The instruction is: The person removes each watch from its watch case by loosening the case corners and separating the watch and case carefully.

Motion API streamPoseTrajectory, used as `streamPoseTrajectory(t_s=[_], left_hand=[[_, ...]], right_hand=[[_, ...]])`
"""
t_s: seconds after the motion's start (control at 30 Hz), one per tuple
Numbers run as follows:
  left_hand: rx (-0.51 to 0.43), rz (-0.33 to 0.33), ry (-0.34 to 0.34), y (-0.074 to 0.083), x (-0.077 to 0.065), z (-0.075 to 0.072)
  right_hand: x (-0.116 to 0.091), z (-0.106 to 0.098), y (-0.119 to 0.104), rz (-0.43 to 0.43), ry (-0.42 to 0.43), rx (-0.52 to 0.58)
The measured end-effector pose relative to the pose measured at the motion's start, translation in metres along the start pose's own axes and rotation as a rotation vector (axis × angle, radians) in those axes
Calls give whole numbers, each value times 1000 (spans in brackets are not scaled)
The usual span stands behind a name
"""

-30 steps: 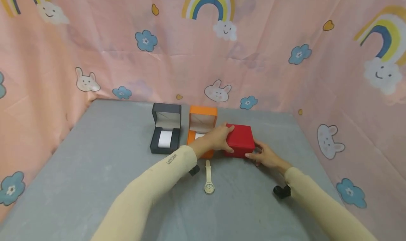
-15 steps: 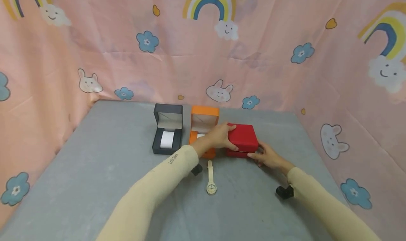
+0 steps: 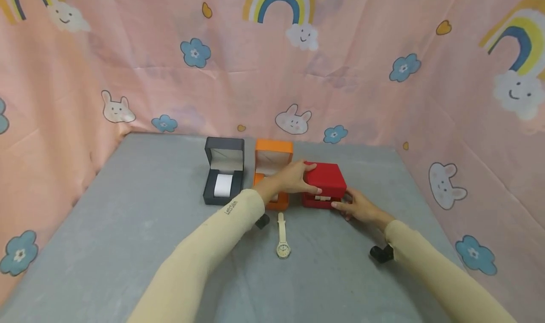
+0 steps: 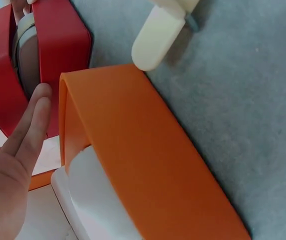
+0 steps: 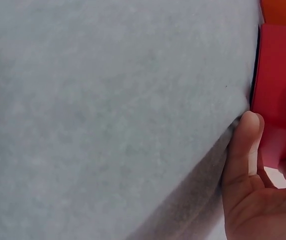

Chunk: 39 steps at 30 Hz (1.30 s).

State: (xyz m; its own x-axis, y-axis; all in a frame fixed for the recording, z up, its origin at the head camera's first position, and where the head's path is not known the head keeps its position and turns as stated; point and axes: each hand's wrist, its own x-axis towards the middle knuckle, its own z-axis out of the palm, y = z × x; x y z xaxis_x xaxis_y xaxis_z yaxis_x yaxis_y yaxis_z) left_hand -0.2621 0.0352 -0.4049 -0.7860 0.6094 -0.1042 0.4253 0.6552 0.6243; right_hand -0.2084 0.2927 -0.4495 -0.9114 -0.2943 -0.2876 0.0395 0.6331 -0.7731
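A red watch box (image 3: 327, 177) stands partly open, its lid raised at the front over the base. My left hand (image 3: 294, 177) grips the lid from the left, thumb near the front edge. My right hand (image 3: 361, 206) holds the base (image 5: 278, 80) at its right front corner. Through the gap in the left wrist view shows a grey cushion (image 4: 29, 55) with a pale band round it. A cream wristwatch (image 3: 283, 250) lies in front, face up. Just left of the red box, an orange watch box (image 3: 274, 145) stands open, partly hidden by my left hand.
A dark grey watch box (image 3: 224, 144) with a white cushion (image 3: 223, 186) stands open left of the orange one. Grey cloth (image 3: 140, 209) covers the table. A pink patterned curtain (image 3: 238, 91) hangs behind and at both sides.
The red box was closed a second ago. My left hand has lifted its lid at the front, opening a gap, while my right hand stays at the base.
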Motion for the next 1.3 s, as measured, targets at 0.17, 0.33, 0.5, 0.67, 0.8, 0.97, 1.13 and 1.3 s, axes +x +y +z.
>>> streamPoseTrajectory(t_s=[0.17, 0.33, 0.5, 0.67, 0.8, 0.97, 1.13, 1.3], left_hand=[[-34, 0, 33, -3, 0, 4], [-133, 0, 57, -6, 2, 7], [-326, -11, 83, -7, 6, 9], [-409, -20, 115, -4, 7, 8], [-501, -37, 166, -1, 9, 8], [-596, -58, 247, 4, 16, 11], [-644, -103, 282, 6, 23, 14], [-692, -178, 282, 9, 28, 13]], right_hand=[[-1, 1, -2, -9, 2, 21], [-2, 0, -3, -48, 6, 11], [-2, 0, -1, -65, 2, 13], [-2, -1, -2, -49, 1, 5], [-1, -1, -5, -49, -9, 4], [-1, -1, -5, -56, -13, -5], [-1, -1, -4, -53, -5, -5], [-2, 0, 0, -60, -8, 14]])
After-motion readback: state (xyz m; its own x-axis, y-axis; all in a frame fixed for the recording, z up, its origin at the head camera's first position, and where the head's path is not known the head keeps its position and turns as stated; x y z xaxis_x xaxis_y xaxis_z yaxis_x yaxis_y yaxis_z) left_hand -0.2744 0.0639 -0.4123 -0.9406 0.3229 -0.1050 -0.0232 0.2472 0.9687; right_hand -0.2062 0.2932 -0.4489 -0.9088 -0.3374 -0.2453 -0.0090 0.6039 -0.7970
